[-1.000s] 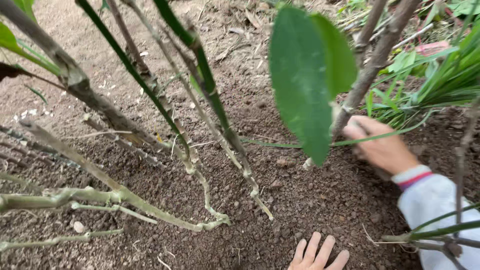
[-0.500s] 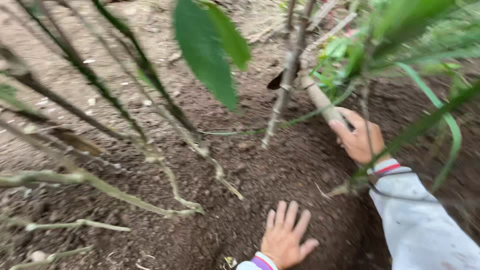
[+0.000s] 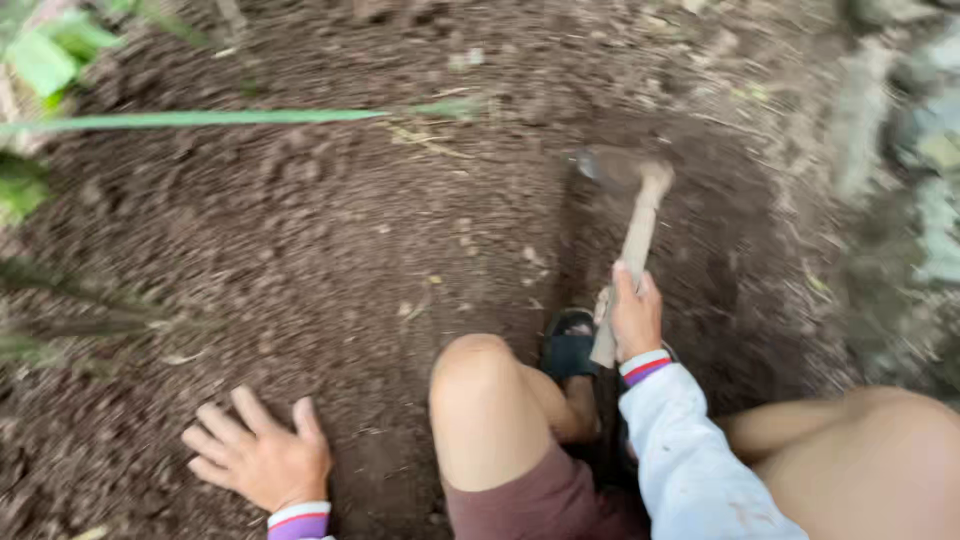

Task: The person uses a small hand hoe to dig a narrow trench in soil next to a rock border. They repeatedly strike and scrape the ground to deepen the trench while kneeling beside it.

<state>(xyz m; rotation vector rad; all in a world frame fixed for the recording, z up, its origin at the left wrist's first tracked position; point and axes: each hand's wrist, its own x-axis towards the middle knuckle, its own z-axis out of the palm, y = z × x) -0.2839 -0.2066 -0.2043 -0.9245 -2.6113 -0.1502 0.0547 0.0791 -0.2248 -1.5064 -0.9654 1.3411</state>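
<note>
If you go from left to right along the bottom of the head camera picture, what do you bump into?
Left hand flat on the soil → bent knee → black sandal → right hand gripping the wooden handle of a hoe.

In my right hand I hold a small hoe by its pale wooden handle, my fingers wrapped around the lower part so that only the butt end shows below my palm, just above my dark sandal. The handle runs up and away from my fingers, tilted slightly right, bare and light in colour. At its far end sits the dark metal blade, blurred, lying out to the left of the handle's top and low against the loose brown soil. My left hand is well apart from the hoe, its fingers spread flat on the soil beside my knee.
</note>
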